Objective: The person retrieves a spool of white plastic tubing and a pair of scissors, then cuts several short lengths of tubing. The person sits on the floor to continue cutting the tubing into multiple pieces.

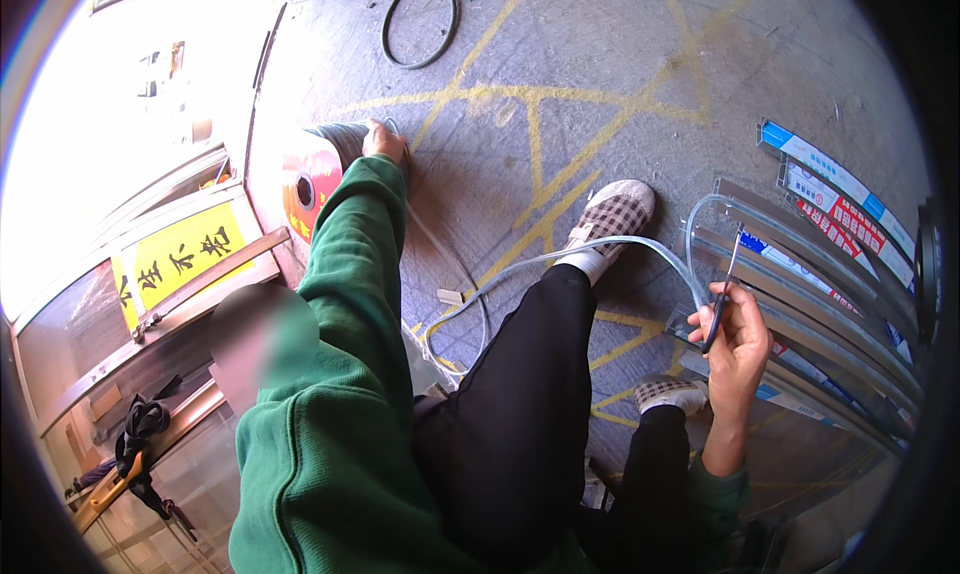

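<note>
At the far left, my left hand (385, 144) curls its fingers against the side of a spool (318, 169) with pink-and-red labelled ends, wound with grey strip. The thin grey strip (540, 259) runs slack off the spool, loops on the floor, crosses over my leg and rises toward my right hand. At the right, my right hand (740, 334) is closed around a black-handled tool (716, 319) with a slim metal shaft pointing away from me. The strip passes close by its fingers; whether they also pinch it is hard to see. Beside it lie long metal profiles (800, 294).
More profiles with blue, red and white printed film (840, 179) lie at the right. A dark hose coil (457, 19) rests on the yellow-marked concrete floor (560, 34). Framed panels with a yellow sign (190, 259) stand at the left. My checkered shoe (618, 212) is between.
</note>
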Action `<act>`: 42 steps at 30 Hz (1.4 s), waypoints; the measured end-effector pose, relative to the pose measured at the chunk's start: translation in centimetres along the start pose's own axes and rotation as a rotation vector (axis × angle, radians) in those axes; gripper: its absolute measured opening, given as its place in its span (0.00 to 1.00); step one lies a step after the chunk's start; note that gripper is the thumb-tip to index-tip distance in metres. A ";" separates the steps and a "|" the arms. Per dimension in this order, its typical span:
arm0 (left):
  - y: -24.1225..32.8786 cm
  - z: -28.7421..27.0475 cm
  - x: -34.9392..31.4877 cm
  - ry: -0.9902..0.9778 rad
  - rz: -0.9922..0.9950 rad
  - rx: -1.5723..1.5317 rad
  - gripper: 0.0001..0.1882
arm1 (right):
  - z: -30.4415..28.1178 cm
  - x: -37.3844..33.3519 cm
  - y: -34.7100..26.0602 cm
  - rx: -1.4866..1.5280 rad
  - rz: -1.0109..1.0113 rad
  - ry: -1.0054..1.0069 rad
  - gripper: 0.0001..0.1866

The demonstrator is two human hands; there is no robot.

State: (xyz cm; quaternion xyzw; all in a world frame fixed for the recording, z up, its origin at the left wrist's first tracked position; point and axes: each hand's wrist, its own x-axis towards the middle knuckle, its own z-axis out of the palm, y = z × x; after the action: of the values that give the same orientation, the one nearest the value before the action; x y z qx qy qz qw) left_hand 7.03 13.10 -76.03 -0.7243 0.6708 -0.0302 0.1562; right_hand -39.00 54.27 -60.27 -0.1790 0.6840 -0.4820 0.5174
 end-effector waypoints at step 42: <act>0.0 -13.2 -27.8 -0.966 0.821 -0.542 0.09 | -0.2 -0.9 0.9 0.120 0.005 -0.132 0.12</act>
State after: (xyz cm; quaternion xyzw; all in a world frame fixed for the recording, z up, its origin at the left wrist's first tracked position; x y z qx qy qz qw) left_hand 0.99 37.96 -58.91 -0.3574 0.7299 0.5263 0.2499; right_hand -38.60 55.42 -60.57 -0.1773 0.6187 -0.5081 0.5724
